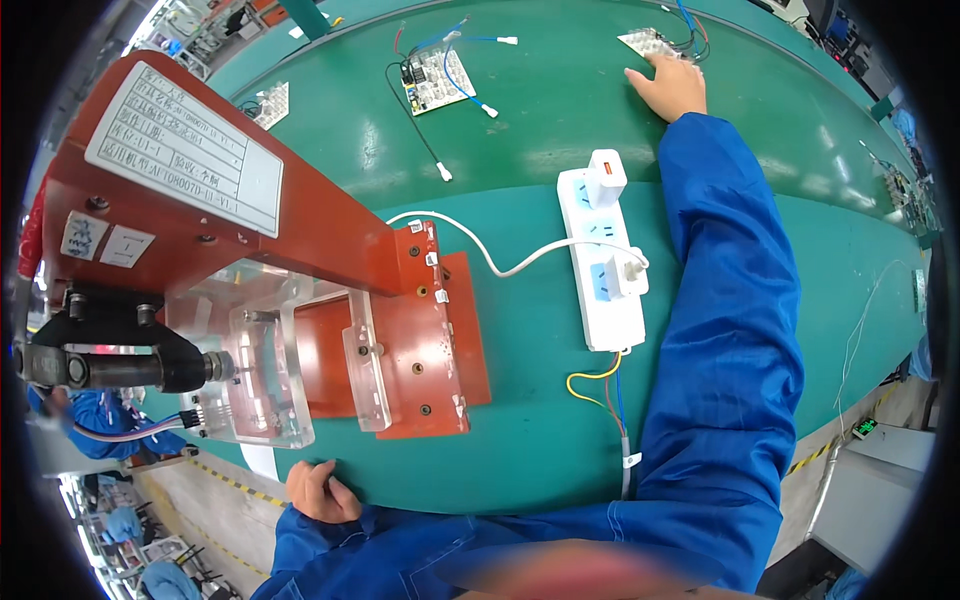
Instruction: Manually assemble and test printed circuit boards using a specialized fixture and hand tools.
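My right hand reaches to the far side of the green bench, its thumb stretched out to the left. Its fingers are at the near edge of a pale circuit board with blue, red and dark wires; the board lies partly behind them, and I cannot see whether they touch it. My left hand rests by the near edge of the bench with fingers loosely curled and nothing visible in them. Just beyond it stands a red-brown press fixture with clear plastic blocks and a black clamp.
A white power strip with a white charger plug lies left of my right forearm. A white cable runs from it to the fixture. Another wired circuit board lies at the back middle, and a smaller one behind the fixture.
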Motion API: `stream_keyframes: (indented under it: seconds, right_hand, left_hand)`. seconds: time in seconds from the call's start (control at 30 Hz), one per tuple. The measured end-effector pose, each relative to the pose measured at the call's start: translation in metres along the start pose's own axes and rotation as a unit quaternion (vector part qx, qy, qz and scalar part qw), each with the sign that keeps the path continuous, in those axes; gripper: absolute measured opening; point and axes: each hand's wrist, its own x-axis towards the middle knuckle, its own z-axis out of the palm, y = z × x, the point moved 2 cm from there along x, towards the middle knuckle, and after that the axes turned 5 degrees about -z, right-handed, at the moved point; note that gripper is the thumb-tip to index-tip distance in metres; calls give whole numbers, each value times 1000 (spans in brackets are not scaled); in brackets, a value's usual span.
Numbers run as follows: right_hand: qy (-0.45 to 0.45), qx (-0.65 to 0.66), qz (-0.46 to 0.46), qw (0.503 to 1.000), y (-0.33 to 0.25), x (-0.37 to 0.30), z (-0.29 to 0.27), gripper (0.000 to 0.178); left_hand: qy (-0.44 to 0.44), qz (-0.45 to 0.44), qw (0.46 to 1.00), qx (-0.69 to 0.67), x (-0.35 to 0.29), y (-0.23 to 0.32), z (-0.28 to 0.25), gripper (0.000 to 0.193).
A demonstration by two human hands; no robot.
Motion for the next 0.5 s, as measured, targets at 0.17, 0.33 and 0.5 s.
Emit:
stream_keyframes:
  seconds: [0.17, 0.33, 0.5]
  right_hand:
    - [86, 276, -76, 954, -23, -9, -27, 32]
    - [205, 83, -145, 964, -12, -20, -10, 40]
    - [21, 47, -132, 990, -17, -43, -36, 34]
  left_hand:
    - [18, 9, 1000, -11, 1, 0, 3, 24]
    - [36, 14, 999, -11, 1, 0, 5, 24]
    - [83, 15, 996, -38, 6, 0, 4, 23]
